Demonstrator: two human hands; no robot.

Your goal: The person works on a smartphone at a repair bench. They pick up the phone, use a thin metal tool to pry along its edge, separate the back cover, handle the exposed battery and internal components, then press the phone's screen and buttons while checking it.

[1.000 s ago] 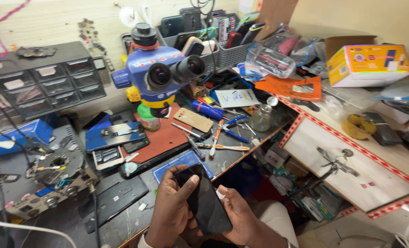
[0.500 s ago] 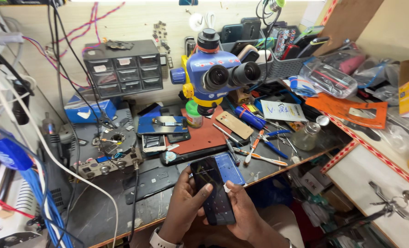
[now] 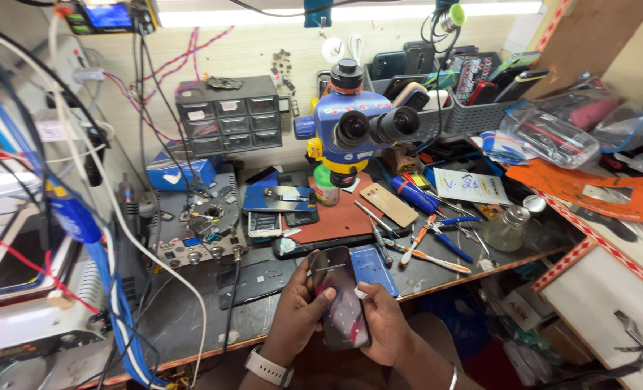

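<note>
A dark smartphone with a lit screen is held upright over the near edge of the workbench. My left hand wraps its left side, thumb across the screen, a watch on that wrist. My right hand cups the phone's right edge and lower corner. Just beyond the phone lies a blue mat. Behind it, a blue and grey stereo microscope stands over a red work mat.
Screwdrivers, tweezers and a glass bottle lie to the right. A grey small-parts drawer cabinet stands against the wall, baskets of phones at back right. Cables hang at left beside stacked devices. An orange sheet covers the right shelf.
The view has swung left and down, so the bench shifted right in frame. Both hands keep hold of the phone, whose screen now shows more light.
</note>
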